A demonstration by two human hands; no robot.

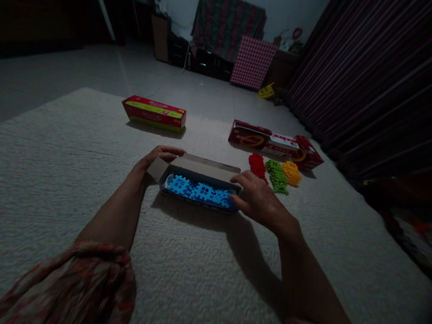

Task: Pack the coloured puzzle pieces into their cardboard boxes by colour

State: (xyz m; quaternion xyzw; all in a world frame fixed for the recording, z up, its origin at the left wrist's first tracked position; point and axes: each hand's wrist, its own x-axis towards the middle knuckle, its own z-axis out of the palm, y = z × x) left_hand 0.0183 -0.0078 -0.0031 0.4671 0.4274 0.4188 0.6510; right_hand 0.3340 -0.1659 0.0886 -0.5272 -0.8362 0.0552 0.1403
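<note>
Here's matt cardboard lining my open box [211, 167], and the blue pieces [203, 191] inside are moulded plastic! Now my mat [189, 256]: matt cloth by the look of it, rough and quilted. Soft, printed cloth on my sleeve [97, 279]. Over to the red-yellow box [153, 112]: smooth, printed card, faintly glossy. And the floor [202, 92] shines, smooth.

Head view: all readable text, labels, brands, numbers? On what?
Nothing reads for certain.
Red-and-yellow carton: lettering on top and long side, too blurred.
Red-and-white packaging: lettering, too small and blurred.
Yellow object near the curtain: dark marks, can't tell if text.
Open carton holding blue interlocking blocks: outer side too dark to tell.
</note>
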